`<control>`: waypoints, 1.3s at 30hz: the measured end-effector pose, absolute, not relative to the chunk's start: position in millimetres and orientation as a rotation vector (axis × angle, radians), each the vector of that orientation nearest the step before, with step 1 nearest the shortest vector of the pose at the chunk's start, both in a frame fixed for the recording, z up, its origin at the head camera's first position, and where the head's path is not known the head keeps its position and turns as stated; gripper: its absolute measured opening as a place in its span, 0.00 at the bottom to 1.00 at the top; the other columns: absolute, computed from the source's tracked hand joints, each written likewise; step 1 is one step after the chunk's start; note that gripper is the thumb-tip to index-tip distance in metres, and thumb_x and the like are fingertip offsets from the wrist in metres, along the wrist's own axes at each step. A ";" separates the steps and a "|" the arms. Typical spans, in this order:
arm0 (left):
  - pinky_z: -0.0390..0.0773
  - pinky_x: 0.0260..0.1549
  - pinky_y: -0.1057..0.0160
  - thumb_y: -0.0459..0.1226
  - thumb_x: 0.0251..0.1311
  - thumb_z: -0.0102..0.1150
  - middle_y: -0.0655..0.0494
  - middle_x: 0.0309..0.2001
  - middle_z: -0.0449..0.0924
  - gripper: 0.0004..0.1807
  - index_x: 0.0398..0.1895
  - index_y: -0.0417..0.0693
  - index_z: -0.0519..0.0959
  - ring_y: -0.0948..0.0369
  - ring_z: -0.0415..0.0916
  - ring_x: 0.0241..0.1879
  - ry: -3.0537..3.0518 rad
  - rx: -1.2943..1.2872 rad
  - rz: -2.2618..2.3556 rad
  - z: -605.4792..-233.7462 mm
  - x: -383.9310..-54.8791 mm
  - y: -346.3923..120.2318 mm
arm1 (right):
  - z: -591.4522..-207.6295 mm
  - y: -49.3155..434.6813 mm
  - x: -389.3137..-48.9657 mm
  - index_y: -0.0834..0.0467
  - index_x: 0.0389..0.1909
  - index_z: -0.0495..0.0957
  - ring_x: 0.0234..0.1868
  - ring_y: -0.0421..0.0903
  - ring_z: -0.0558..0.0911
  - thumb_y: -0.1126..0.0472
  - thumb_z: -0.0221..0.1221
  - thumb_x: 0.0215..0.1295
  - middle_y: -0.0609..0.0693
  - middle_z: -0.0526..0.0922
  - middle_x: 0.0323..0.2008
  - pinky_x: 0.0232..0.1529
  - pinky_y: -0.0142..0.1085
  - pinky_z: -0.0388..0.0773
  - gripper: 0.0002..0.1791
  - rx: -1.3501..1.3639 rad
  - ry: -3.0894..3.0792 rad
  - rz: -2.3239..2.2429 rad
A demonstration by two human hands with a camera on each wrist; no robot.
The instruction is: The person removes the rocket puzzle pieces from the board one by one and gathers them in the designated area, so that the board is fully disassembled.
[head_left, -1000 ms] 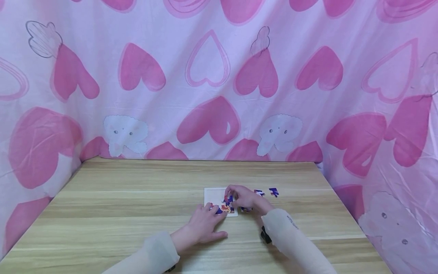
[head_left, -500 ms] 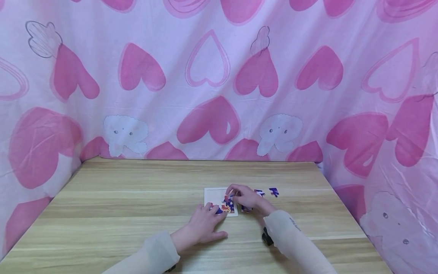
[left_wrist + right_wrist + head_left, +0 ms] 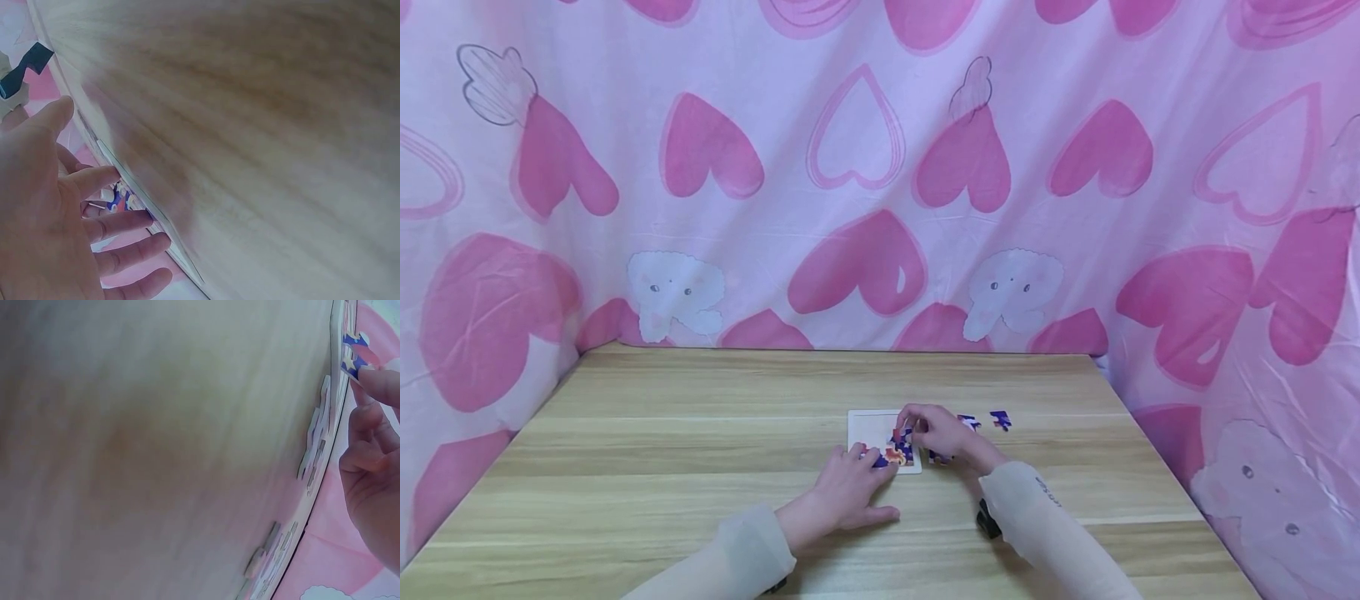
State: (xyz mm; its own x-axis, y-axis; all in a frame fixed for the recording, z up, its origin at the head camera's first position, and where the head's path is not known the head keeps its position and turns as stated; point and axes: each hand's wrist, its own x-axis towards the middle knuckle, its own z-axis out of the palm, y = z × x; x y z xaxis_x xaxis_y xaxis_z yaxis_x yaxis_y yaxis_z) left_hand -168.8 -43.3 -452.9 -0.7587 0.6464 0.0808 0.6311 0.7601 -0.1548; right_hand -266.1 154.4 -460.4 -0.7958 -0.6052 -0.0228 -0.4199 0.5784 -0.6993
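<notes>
A white puzzle tray lies on the table, with blue, red and yellow jigsaw pieces along its near side. My left hand rests at the tray's near left edge, fingers spread and fingertips on the pieces there. Over the tray's right side, my right hand pinches a blue jigsaw piece with stars between thumb and fingers. The right wrist view shows this piece tilted, close above the tray. Parts of the tray's right side are hidden behind the right hand.
Loose jigsaw pieces lie right of the tray: one piece farthest out, another beside the right wrist, and more pieces under the right forearm. The wooden table reaches back to a pink heart-patterned curtain.
My right hand and sleeve have shifted slightly to the right, still pinching the piece, and more of the pieces at the tray's right side now show. The left hand stays in place.
</notes>
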 end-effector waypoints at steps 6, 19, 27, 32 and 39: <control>0.69 0.36 0.54 0.70 0.46 0.38 0.53 0.48 0.70 0.38 0.56 0.61 0.70 0.52 0.67 0.47 -2.825 -1.029 0.187 -453.5 -169.3 -42.8 | -461.5 156.1 -265.3 0.47 0.36 0.73 0.32 0.42 0.72 0.73 0.53 0.53 0.42 0.75 0.31 0.35 0.37 0.70 0.17 -0.829 2.549 -1.066; 0.69 0.38 0.52 0.70 0.46 0.38 0.52 0.49 0.70 0.38 0.56 0.61 0.69 0.51 0.66 0.49 -2.836 -1.032 0.166 -452.4 -168.7 -42.3 | -455.2 165.9 -267.2 0.53 0.36 0.74 0.32 0.45 0.71 0.72 0.52 0.51 0.49 0.74 0.30 0.34 0.38 0.69 0.13 -0.758 2.516 -1.228; 0.68 0.39 0.51 0.70 0.46 0.37 0.51 0.50 0.70 0.39 0.57 0.61 0.69 0.50 0.66 0.49 -2.824 -1.024 0.158 -456.5 -168.8 -42.6 | -455.1 179.6 -265.8 0.56 0.35 0.74 0.34 0.46 0.71 0.73 0.52 0.50 0.49 0.74 0.32 0.36 0.39 0.68 0.13 -0.722 2.502 -1.246; 0.68 0.40 0.50 0.70 0.46 0.38 0.51 0.50 0.70 0.39 0.57 0.61 0.69 0.50 0.66 0.50 -2.831 -1.021 0.151 -456.7 -169.1 -42.9 | -440.3 186.6 -253.8 0.63 0.38 0.74 0.35 0.49 0.72 0.75 0.50 0.50 0.56 0.75 0.34 0.35 0.38 0.69 0.13 -0.693 2.467 -1.305; 0.67 0.42 0.48 0.70 0.47 0.38 0.51 0.51 0.70 0.38 0.58 0.61 0.69 0.50 0.65 0.51 -2.844 -1.017 0.129 -457.9 -168.9 -43.3 | -419.6 196.2 -238.8 0.69 0.38 0.72 0.34 0.50 0.72 0.77 0.49 0.53 0.60 0.74 0.35 0.35 0.40 0.71 0.11 -0.692 2.461 -1.309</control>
